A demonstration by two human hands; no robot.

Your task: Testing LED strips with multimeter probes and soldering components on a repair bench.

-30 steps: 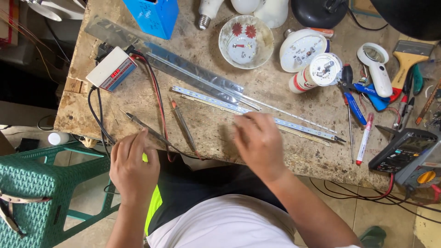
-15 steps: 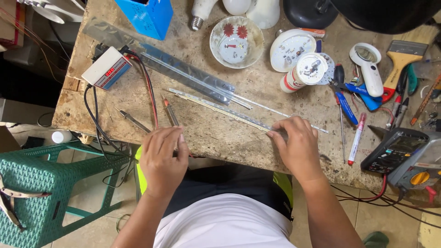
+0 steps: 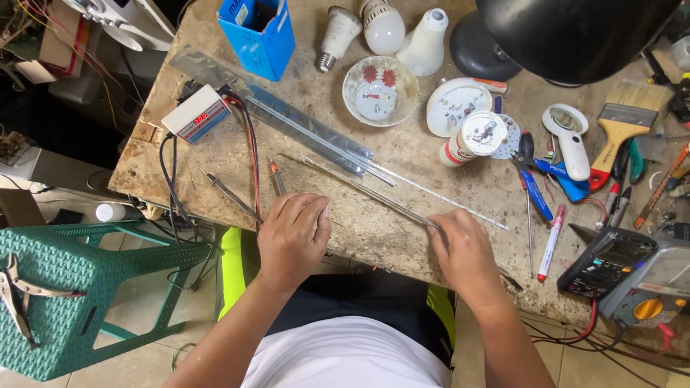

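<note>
Both hands nearer bench edge; right hand (image 3: pixel 466 253) now grips clear tube (image 3: pixel 374 192).

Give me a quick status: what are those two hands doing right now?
Left hand flat on the bench edge. Right hand grips the near end of a long thin strip. Probes and red wires lie beside the left hand.

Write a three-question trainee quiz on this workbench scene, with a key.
1. True or false: the left hand rests flat on the workbench.
2. Which hand touches the end of the long thin strip?
A. left
B. right
C. neither
3. Fill in: the red marker pen lies to the ____ of the right hand in the picture.

Key
1. True.
2. B.
3. Right.
</note>
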